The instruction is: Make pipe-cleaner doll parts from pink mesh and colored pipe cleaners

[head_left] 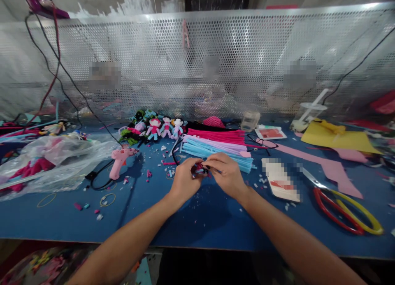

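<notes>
Near the middle of the blue table, my left hand (pixel 187 181) is closed around a small pipe-cleaner piece (pixel 200 170) with dark, pink and blue parts. My right hand (pixel 227 176) pinches the same piece from the other side. Fingers cover most of it, so its full shape is hidden. Just behind the hands lie light blue pipe cleaners (pixel 212 150), with lilac and hot pink pipe cleaners (pixel 216 135) beyond them. Several small pipe-cleaner dolls (pixel 153 129) sit together to the left of these bundles.
A pink glue gun (pixel 118 161) stands at left, beside a clear plastic bag (pixel 77 153). Scissors (pixel 338 211) with red and yellow handles, a phone-like slab (pixel 281 186), pink felt (pixel 335 172) and eyeglasses (pixel 265 143) lie at right. Behind rises a perforated metal screen (pixel 154 50).
</notes>
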`<control>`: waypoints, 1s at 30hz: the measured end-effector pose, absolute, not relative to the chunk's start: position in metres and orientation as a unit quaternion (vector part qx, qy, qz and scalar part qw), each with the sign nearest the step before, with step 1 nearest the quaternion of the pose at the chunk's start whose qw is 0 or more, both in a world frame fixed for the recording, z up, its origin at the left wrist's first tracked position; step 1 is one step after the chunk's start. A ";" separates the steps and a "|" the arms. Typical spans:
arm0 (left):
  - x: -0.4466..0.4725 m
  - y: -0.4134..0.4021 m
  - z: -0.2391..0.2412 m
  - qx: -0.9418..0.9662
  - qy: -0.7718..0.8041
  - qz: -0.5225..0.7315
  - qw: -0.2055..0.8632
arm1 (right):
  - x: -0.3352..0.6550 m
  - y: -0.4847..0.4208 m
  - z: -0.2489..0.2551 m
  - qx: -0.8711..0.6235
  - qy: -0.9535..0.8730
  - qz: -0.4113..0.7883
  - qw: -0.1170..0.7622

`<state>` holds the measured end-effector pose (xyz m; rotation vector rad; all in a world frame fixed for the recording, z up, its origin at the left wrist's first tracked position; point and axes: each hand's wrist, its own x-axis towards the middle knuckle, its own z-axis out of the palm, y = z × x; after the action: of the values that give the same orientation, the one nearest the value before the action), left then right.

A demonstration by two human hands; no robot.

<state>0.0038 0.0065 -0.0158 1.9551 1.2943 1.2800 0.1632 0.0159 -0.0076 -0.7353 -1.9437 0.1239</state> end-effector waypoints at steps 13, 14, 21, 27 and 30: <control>-0.002 0.014 -0.006 0.544 0.448 0.538 0.463 | 0.172 0.017 -0.003 -0.241 -0.865 -0.038 0.439; -0.002 0.015 -0.005 0.529 0.436 0.545 0.482 | 0.173 0.018 -0.004 -0.237 -0.866 -0.048 0.437; -0.001 0.014 -0.003 0.486 0.374 0.551 0.565 | 0.178 0.026 -0.007 -0.238 -0.881 -0.076 0.401; -0.003 0.013 0.003 0.515 0.373 0.546 0.545 | 0.172 0.017 0.001 -0.265 -0.831 0.105 0.478; -0.004 0.014 0.004 0.534 0.369 0.544 0.532 | 0.168 0.015 0.004 -0.288 -0.771 0.245 0.513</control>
<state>-0.0043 0.0137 0.0044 1.2735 0.8815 1.2980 0.1683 0.0150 0.0041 -0.6923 -1.8533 0.5889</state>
